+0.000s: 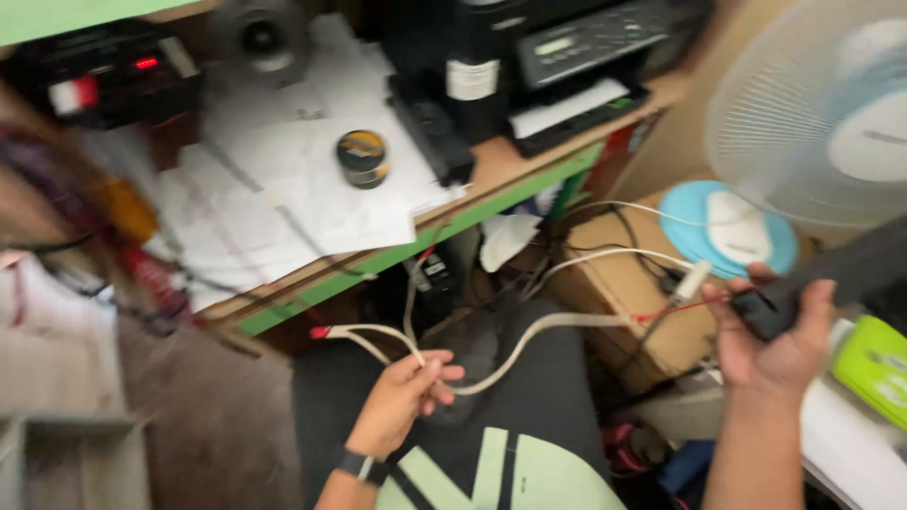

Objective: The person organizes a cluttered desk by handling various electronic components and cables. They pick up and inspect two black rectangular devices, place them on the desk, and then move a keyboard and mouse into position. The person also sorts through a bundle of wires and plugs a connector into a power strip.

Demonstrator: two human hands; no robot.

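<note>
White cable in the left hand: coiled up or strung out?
Strung out. The white cable runs in one loose arc from the left hand across to the right hand, with no coils visible.

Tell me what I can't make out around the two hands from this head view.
- Small black part in the right hand: fingers cover most of it, and it is blurred.
- Cream cable held by the left hand: its far end disappears among tangled wires under the desk.
- Fan: cut off by the right edge.
- Left side of the head view: motion blur, objects unreadable.
</note>
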